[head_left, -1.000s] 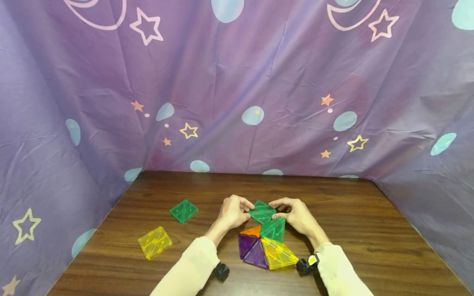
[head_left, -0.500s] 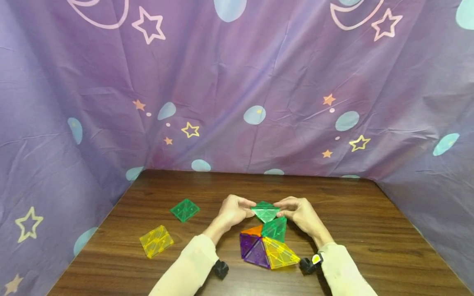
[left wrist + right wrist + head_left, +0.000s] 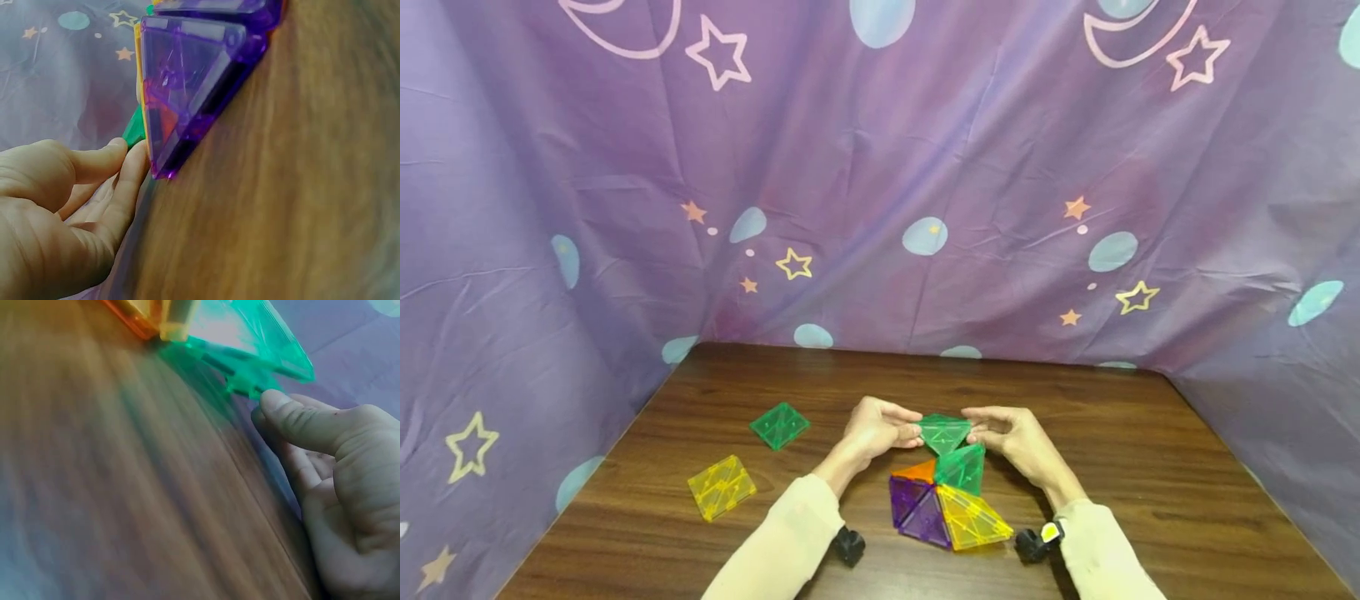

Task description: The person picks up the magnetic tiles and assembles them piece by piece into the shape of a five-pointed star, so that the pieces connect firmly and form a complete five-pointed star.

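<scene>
Between my two hands is a green translucent magnetic tile piece [image 3: 945, 433], creased across the middle so its near part points down. My left hand [image 3: 880, 432] pinches its left corner between thumb and fingers. At the right corner my right hand [image 3: 1011, 437] pinches it the same way. Just below stands a joined group of tiles: a green tile [image 3: 962, 469], an orange tile [image 3: 916, 472], purple tiles [image 3: 925, 518] and a yellow tile [image 3: 973, 518]. In the left wrist view a purple triangle [image 3: 187, 69] leans up from the table and hides most of the green piece.
On the left of the wooden table [image 3: 1150, 483] lie a flat green tile diamond [image 3: 780, 425] and a flat yellow tile square [image 3: 722, 487]. A purple curtain [image 3: 880, 167] with stars and moons hangs behind the table's back edge and along both sides.
The green piece between my hands has gone from looking like a flat diamond to being folded across its middle. Both hands stay at its corners. The head view has shifted slightly.
</scene>
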A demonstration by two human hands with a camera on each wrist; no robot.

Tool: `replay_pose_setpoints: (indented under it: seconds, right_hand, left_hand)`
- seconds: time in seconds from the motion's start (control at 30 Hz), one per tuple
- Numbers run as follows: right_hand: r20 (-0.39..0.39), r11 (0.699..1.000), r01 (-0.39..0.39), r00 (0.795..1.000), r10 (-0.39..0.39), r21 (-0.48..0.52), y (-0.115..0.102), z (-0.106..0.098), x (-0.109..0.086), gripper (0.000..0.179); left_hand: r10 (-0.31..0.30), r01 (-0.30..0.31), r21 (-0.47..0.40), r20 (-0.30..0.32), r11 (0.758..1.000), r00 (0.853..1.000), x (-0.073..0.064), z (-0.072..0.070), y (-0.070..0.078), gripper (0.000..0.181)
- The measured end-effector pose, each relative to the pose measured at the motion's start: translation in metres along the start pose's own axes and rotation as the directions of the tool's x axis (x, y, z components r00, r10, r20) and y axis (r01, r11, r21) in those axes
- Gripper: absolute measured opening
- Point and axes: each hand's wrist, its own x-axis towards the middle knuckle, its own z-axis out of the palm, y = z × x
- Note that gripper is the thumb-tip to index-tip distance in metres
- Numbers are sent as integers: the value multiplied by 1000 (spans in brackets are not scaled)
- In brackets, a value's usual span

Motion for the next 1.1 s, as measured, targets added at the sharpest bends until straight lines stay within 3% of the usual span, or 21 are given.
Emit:
replay_pose_setpoints:
  seconds: [0.17, 0.3, 0.47, 0.63, 0.83, 0.97, 1.1]
  right_hand:
    - [-109, 995, -90, 990, 95, 49, -5, -5, -13, 54]
    - [-225, 980, -187, 955, 196, 62, -16, -8, -26, 50]
    - [-224, 962, -253, 936, 270, 102, -33, -13, -48, 50]
    - [-146, 956, -256, 950, 276, 140, -45, -15, -80, 48]
    - [76, 946, -288, 957, 279, 150, -55, -16, -111, 45]
    - [242, 944, -296, 936, 256, 146, -60, -12, -114, 39]
    - [343, 944, -313, 902, 262, 101, -65, -8, -115, 34]
  left_hand:
    - [-13, 13, -31, 11, 999, 1000, 0, -1, -2, 28]
    - [-17, 18, -57, 19, 998, 1000, 3, -4, 0, 29]
    - [3, -2, -70, 10, 998, 1000, 4, -8, 8, 29]
    - [-10, 10, -59, 0, 998, 1000, 4, -10, 9, 28]
    - [-13, 13, -62, -3, 998, 1000, 0, -11, 4, 28]
    - [5, -5, -68, -7, 998, 1000, -1, -11, 1, 28]
    - [8, -9, -58, -8, 998, 1000, -2, -12, -2, 26]
